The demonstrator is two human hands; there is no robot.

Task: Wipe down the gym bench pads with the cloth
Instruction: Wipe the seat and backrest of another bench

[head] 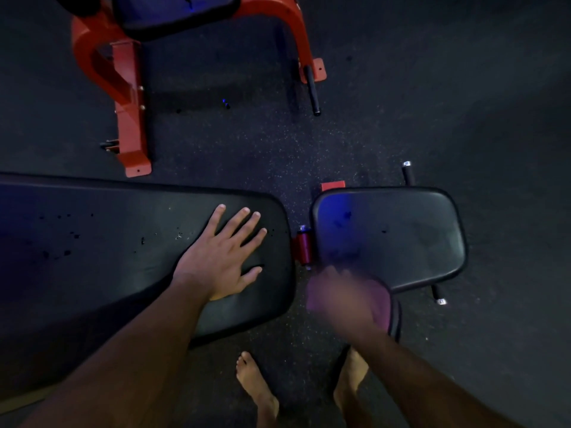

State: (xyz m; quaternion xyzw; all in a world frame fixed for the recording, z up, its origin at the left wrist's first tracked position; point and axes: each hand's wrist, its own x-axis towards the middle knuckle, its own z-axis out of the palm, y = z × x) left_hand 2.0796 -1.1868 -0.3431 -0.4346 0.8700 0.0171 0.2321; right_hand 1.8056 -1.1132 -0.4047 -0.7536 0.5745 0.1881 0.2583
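A long black bench pad runs across the left, flecked with dark spots. My left hand lies flat on its right end with fingers spread. A smaller black seat pad sits to the right, across a gap with a red hinge. My right hand is blurred at the seat pad's near left corner and holds a purple cloth with a dark edge. How its fingers lie on the cloth is too blurred to read.
A second bench with a red frame and dark pad stands at the back left. Black handle bars stick out near it and beside the seat pad. My bare feet stand on the dark speckled rubber floor below the gap.
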